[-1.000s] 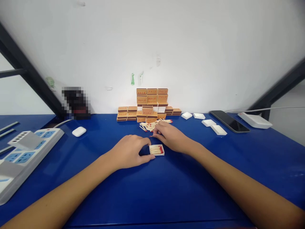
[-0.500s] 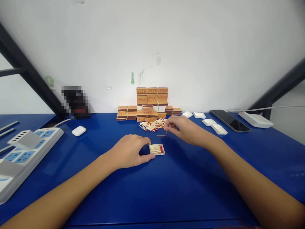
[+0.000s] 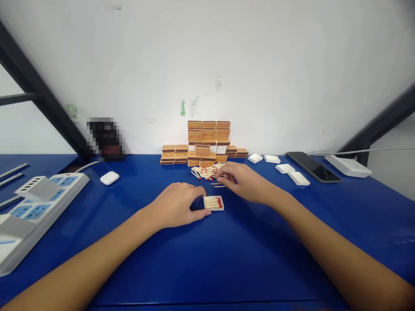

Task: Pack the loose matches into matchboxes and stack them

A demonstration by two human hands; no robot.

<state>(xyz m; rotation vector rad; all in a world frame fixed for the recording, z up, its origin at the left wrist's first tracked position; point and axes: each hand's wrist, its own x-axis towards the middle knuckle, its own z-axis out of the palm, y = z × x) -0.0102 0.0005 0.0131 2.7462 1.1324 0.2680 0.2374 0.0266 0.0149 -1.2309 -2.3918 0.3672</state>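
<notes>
A small white matchbox tray [image 3: 213,210] filled with red-tipped matchsticks lies on the blue table. My left hand [image 3: 180,205] curves around its left end, thumb at the near side and forefinger at the far side, gripping it. Beyond the tray, my right hand [image 3: 238,179] is closed in a pinch, fingertips low over the table. Two loose matchsticks [image 3: 218,184] lie side by side there, their right ends hidden by the fingers, which seem to grip at least one. A heap of matchsticks [image 3: 204,172] spreads just behind, partly covered by the right hand.
Stacked matchboxes [image 3: 209,135] stand against the wall. On the right are several white blocks [image 3: 298,178], a phone [image 3: 313,166] and a white flat device [image 3: 348,166]. A white earbud case [image 3: 109,178] and a power strip [image 3: 65,194] sit on the left.
My right hand has moved slightly left and down toward the tray. Two matchsticks now lie in front of the heap where one lay before. The left hand keeps its hold.
</notes>
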